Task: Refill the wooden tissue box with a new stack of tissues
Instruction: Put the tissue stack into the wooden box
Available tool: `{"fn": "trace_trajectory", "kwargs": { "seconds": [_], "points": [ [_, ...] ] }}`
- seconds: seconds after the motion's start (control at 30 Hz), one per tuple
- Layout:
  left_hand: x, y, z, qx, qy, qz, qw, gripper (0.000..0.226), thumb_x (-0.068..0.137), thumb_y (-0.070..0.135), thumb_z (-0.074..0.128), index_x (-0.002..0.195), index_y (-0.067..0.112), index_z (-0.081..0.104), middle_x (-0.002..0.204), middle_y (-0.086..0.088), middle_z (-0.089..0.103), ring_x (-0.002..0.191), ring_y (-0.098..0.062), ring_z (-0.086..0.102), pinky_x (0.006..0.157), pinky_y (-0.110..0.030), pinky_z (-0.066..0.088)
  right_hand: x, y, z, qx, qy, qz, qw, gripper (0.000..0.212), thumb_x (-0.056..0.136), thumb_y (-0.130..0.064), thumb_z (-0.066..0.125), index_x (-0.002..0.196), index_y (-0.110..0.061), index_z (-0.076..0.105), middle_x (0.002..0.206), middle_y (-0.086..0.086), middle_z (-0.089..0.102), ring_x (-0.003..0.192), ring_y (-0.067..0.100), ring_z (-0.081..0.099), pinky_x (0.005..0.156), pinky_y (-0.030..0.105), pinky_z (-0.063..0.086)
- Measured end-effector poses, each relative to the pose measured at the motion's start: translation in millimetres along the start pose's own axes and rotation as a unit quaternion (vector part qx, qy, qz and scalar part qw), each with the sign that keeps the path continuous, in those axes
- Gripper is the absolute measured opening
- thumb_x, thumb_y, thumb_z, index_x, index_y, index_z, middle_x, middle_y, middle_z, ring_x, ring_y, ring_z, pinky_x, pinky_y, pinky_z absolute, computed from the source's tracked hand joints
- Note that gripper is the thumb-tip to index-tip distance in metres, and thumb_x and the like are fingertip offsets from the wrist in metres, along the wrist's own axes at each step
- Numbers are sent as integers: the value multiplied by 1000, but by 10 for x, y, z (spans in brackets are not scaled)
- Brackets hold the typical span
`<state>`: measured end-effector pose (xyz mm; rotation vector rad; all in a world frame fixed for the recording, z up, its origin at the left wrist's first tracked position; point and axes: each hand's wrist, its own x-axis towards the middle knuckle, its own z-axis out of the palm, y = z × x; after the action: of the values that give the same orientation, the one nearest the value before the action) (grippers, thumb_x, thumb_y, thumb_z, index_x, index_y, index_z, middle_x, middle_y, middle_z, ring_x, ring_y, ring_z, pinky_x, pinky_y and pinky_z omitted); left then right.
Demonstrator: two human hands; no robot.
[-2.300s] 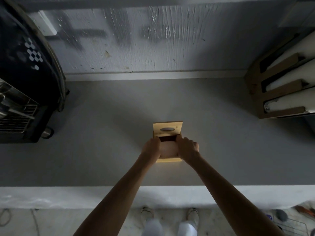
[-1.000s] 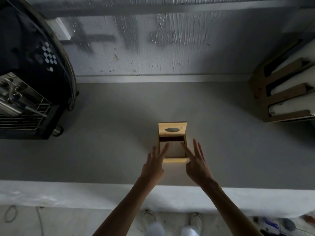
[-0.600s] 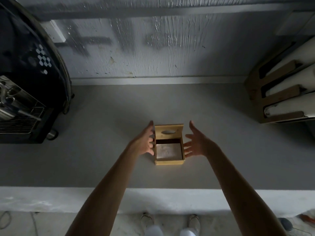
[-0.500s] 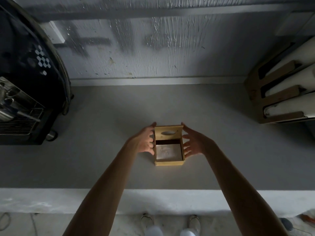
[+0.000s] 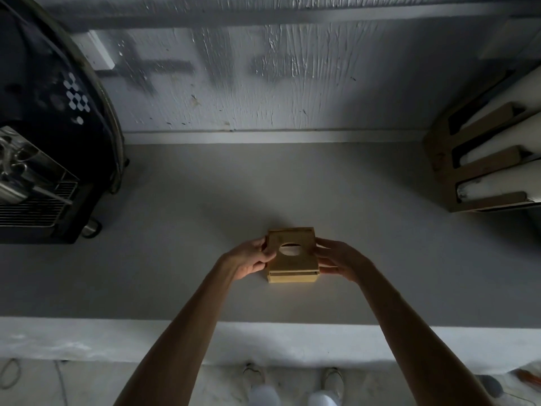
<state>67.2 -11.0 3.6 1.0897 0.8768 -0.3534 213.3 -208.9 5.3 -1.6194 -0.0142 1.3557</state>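
Note:
The wooden tissue box (image 5: 292, 277) sits on the grey counter (image 5: 292, 186), near its middle. Its hinged lid (image 5: 304, 262) lies nearly flat over the box, with a thin gap at the front edge. White tissue (image 5: 289, 249) shows through the lid's oval hole. My left hand (image 5: 252, 259) grips the lid's left edge, thumb on top. My right hand (image 5: 336, 259) holds the lid's right edge with the fingers along the side.
A black coffee machine (image 5: 44, 148) with a metal drip grate stands at the left. A cardboard holder (image 5: 480, 168) with white rolls stands at the right. The textured wall (image 5: 263, 83) closes the back. The counter's white front edge (image 5: 87, 338) runs below my arms.
The lid stood upright behind the open box while my hands pressed the tissues down, then drew back. Both hands took the lid by its sides and swung it down over the box.

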Motion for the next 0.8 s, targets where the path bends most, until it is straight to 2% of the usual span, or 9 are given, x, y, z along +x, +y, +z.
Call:
{"fn": "trace_trajectory", "kwargs": {
  "seconds": [0.07, 0.13, 0.2, 0.33, 0.53, 0.63, 0.7, 0.8],
  "points": [
    [8, -47, 26, 8, 28, 14, 999, 66, 89, -10, 60, 147, 15, 41, 140, -1, 57, 119, -13, 55, 114, -35, 37, -21, 30, 35, -8, 11, -19, 1000, 49, 89, -19, 66, 136, -23, 52, 125, 11, 66, 108, 22, 64, 90, 38, 51],
    [21, -85, 52, 19, 51, 26, 998, 72, 88, -13, 61, 150, 16, 37, 141, -4, 56, 116, -14, 56, 110, -34, 41, -47, 50, 72, -10, 28, -34, 999, 51, 90, -17, 66, 138, -20, 50, 126, 13, 66, 110, 25, 64, 91, 38, 51],
    [35, -111, 62, 30, 64, 38, 997, 75, 87, -12, 62, 151, 16, 35, 141, -4, 56, 115, -15, 58, 106, -32, 45, -68, 59, 112, -9, 42, -44, 998, 52, 90, -16, 65, 140, -18, 49, 127, 15, 65, 110, 25, 64, 86, 35, 52],
    [49, -143, 77, 39, 78, 49, 995, 74, 88, -10, 63, 151, 15, 33, 141, -2, 55, 112, -14, 57, 100, -29, 45, -97, 74, 158, 5, 61, -49, 997, 51, 91, -13, 64, 140, -14, 49, 129, 18, 62, 114, 27, 62, 100, 42, 48],
    [84, -162, 53, 75, 96, 49, 991, 78, 88, -7, 65, 152, 19, 30, 148, -2, 49, 123, -18, 56, 101, -30, 47, -137, 74, 187, 9, 80, -57, 995, 50, 90, -11, 65, 138, -12, 51, 129, 19, 62, 116, 29, 62, 85, 33, 53],
    [96, -171, 51, 95, 103, 52, 989, 77, 88, -4, 66, 152, 20, 31, 148, -2, 49, 125, -20, 56, 101, -32, 48, -128, 78, 185, 9, 86, -56, 995, 50, 90, -11, 65, 138, -12, 50, 130, 18, 62, 121, 32, 58, 94, 40, 50],
    [95, -169, 67, 99, 114, 58, 987, 75, 89, -3, 66, 152, 19, 31, 147, -2, 51, 122, -19, 57, 96, -29, 49, -104, 98, 182, 12, 90, -56, 994, 50, 90, -10, 65, 138, -11, 51, 130, 19, 61, 122, 33, 58, 98, 43, 49],
    [85, -164, 112, 119, 133, 72, 981, 72, 90, -2, 65, 151, 16, 33, 143, -2, 54, 109, -14, 57, 79, -21, 51, -111, 111, 213, 16, 108, -60, 992, 49, 90, -9, 65, 136, -9, 52, 129, 20, 62, 121, 35, 58, 100, 46, 49]
  ]
}}
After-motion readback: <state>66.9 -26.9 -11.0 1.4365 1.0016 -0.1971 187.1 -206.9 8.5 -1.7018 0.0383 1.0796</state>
